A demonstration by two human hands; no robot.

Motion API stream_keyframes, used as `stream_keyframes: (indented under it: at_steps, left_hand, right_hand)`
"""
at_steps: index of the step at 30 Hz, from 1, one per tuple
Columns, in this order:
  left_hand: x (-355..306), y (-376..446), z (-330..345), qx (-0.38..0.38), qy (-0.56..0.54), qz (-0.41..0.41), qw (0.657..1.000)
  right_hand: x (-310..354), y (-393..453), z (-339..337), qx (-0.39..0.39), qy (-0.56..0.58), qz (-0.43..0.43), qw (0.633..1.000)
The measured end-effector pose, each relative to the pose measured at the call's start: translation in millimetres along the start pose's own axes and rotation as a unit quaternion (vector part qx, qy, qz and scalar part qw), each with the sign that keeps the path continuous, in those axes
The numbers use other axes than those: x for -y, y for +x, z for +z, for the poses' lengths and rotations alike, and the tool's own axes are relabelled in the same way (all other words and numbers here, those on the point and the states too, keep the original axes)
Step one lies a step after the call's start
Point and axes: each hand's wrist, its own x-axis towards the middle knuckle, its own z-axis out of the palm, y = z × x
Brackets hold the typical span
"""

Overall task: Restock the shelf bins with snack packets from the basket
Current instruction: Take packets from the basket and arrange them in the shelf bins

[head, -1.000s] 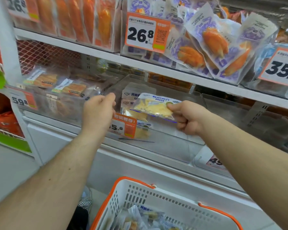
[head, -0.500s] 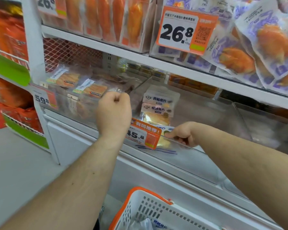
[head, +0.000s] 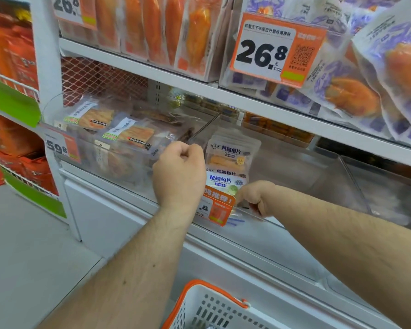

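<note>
left hand (head: 179, 173) grips clear bin (head: 294, 167) rim; right hand (head: 254, 198), grip unclear, beside three stacked fish-slice packets (head: 230, 160).

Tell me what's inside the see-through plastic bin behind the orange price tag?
Inside the clear plastic bin stand white fish-slice snack packets. The orange price tag and right hand cover the lowest packet.

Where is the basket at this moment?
In the head view, the white basket with an orange rim sits at the bottom centre, below the clear shelf bins, between the person's two forearms.
</note>
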Motion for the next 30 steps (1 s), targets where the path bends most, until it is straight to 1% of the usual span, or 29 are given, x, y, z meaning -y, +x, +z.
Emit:
stream_keyframes:
  at_steps: [3,9,11,14,18,22,26,27,30]
  left_hand:
    - [-0.5,-0.8,-0.1,0.002,-0.011,-0.005,1.0]
    - [-1.6,-1.4,1.4,0.008,-0.023,-0.001,1.0]
    - [-1.5,-1.6,1.5,0.013,-0.026,-0.001,1.0]
    - [-1.9,-2.0,1.2,0.015,-0.029,0.0,0.999]
    - [-3.0,-1.6,0.4,0.017,-0.031,-0.007,0.999]
    - [-2.2,-2.6,-0.9,0.019,-0.027,-0.014,0.999]
    - [-1.5,-3.5,-1.3,0.023,-0.028,-0.019,0.999]
    - [-1.6,-3.8,-1.6,0.024,-0.03,-0.019,0.999]
    - [-0.8,-3.0,-2.9,0.025,-0.028,-0.022,0.999]
  right_hand:
    - [3.0,12.0,-2.8,-0.033,-0.003,-0.01,0.999]
    - [7.2,21.5,-0.1,-0.023,0.077,0.016,0.997]
    - [3.8,24.7,0.2,-0.008,0.098,0.025,0.995]
    - [-0.8,25.6,2.8,0.036,0.121,0.026,0.992]
    - [-1.4,20.4,5.0,0.049,0.115,0.02,0.992]
    - [0.1,23.0,5.4,0.012,0.137,0.001,0.991]
    - [11.7,30.6,-2.4,-0.104,0.136,-0.058,0.984]
    - [14.5,33.6,-4.5,-0.122,0.136,-0.063,0.981]
    - [19.9,39.5,-5.8,-0.125,0.133,-0.056,0.982]
